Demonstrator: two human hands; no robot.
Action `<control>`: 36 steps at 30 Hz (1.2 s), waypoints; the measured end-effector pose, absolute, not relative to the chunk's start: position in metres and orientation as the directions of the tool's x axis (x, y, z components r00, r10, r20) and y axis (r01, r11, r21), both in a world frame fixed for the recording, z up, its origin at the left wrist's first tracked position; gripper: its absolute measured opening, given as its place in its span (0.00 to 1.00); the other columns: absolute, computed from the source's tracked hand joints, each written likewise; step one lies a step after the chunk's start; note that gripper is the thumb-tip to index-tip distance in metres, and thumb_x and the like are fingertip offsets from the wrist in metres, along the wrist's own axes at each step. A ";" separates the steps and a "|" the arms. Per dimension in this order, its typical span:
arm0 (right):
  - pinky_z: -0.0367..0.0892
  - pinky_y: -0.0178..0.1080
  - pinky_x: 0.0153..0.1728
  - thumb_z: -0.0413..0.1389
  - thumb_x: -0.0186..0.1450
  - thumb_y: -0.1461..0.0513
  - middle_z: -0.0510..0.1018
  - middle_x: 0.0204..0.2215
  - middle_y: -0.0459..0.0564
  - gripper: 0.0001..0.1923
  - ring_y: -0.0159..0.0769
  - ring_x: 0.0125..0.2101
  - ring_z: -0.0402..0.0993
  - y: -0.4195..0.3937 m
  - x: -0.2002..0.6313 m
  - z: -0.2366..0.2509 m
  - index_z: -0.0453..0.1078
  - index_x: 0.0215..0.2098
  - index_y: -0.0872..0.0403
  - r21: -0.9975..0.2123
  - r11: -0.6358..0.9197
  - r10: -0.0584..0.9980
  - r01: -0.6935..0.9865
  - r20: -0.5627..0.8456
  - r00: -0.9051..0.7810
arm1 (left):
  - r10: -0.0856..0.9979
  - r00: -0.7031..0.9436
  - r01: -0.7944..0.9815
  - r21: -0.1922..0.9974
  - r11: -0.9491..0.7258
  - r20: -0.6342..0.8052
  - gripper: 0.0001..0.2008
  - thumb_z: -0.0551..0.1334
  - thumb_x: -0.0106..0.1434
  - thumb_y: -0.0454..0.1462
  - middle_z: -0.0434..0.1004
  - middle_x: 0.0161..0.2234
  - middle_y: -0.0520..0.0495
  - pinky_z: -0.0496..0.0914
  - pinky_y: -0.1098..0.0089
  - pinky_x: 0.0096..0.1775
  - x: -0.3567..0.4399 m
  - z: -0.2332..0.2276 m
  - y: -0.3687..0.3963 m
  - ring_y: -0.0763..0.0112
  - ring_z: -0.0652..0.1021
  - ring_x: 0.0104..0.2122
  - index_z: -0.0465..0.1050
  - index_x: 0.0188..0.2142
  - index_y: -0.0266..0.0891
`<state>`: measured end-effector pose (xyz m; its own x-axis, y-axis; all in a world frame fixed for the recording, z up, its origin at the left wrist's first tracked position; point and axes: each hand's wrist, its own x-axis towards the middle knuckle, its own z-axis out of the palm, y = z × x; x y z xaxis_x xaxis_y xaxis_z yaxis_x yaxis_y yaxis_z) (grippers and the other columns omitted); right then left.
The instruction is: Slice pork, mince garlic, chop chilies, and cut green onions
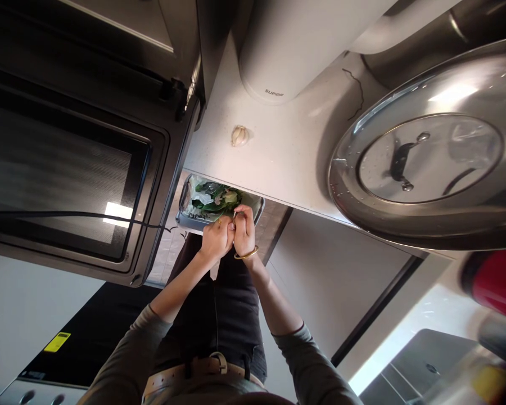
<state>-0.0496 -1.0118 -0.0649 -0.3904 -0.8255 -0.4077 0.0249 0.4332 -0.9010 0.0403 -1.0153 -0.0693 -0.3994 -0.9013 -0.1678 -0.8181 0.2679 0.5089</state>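
Observation:
My left hand point(215, 239) and my right hand point(244, 230) are pressed together, fingers pinched on a small pale piece point(235, 215) that is too small to identify. A gold bangle sits on my right wrist. Both hands hover just above a grey waste bin point(184, 216) on the floor, which holds green leaves point(217, 199) and pale scraps. A garlic bulb point(240, 135) lies on the white counter point(287, 152) above the bin, apart from my hands.
A white cylindrical appliance point(284, 50) stands on the counter behind the garlic. A steel wok with a glass lid point(430, 152) fills the right side. A dark oven door point(67, 169) is on the left. A blurred red object point(495, 281) is at the right.

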 end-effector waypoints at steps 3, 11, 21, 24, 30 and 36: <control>0.57 0.35 0.23 0.45 0.62 0.59 0.60 0.23 0.41 0.06 0.28 0.19 0.54 -1.012 -0.049 -0.064 0.60 0.36 0.50 -0.877 0.463 -0.800 0.125 -0.475 -0.366 | -0.910 -0.393 -0.777 0.575 0.255 -0.129 0.18 0.40 0.68 0.38 0.71 0.24 0.46 0.61 0.71 0.27 0.043 -0.071 -1.014 0.70 0.72 0.23 0.65 0.30 0.38; 0.45 0.33 0.16 0.47 0.62 0.53 0.50 0.14 0.36 0.11 0.27 0.13 0.45 -1.017 -0.055 -0.058 0.62 0.39 0.49 -0.656 0.546 -0.718 0.521 -0.687 -0.112 | -0.965 -0.219 -0.588 0.809 0.013 -0.144 0.19 0.40 0.68 0.41 0.67 0.22 0.49 0.61 0.72 0.29 0.039 -0.061 -1.017 0.72 0.70 0.23 0.62 0.28 0.40; 0.43 0.31 0.17 0.54 0.57 0.53 0.49 0.13 0.33 0.15 0.26 0.14 0.40 -1.023 -0.071 -0.058 0.59 0.40 0.46 -0.414 0.490 -0.756 0.767 -0.640 0.138 | -0.983 0.001 -0.575 0.804 -0.149 -0.181 0.17 0.55 0.64 0.42 0.56 0.17 0.56 0.56 0.74 0.25 0.057 -0.059 -1.040 0.79 0.60 0.19 0.57 0.20 0.39; 0.44 0.31 0.17 0.57 0.56 0.50 0.52 0.15 0.34 0.18 0.26 0.15 0.44 -1.023 -0.065 -0.062 0.57 0.40 0.46 -0.512 0.466 -0.756 0.721 -0.654 0.024 | -0.977 -0.130 -0.581 0.812 -0.062 -0.168 0.10 0.54 0.64 0.41 0.67 0.24 0.52 0.61 0.75 0.27 0.054 -0.049 -1.040 0.78 0.67 0.23 0.66 0.28 0.39; 0.51 0.32 0.19 0.60 0.53 0.46 0.57 0.17 0.36 0.22 0.25 0.17 0.51 -1.023 -0.060 -0.064 0.56 0.30 0.48 -0.626 0.482 -0.761 0.613 -0.646 -0.060 | -0.969 -0.202 -0.609 0.793 0.010 -0.142 0.07 0.54 0.64 0.38 0.73 0.31 0.48 0.65 0.75 0.31 0.044 -0.042 -1.036 0.75 0.73 0.30 0.69 0.34 0.39; 0.53 0.32 0.18 0.58 0.55 0.47 0.58 0.18 0.38 0.18 0.27 0.19 0.56 -1.021 -0.060 -0.060 0.59 0.31 0.49 -0.592 0.490 -0.750 0.640 -0.660 -0.037 | -0.999 -0.021 -0.701 0.713 -0.008 -0.032 0.07 0.54 0.65 0.36 0.73 0.28 0.49 0.65 0.74 0.30 0.053 -0.053 -1.044 0.76 0.73 0.27 0.69 0.33 0.38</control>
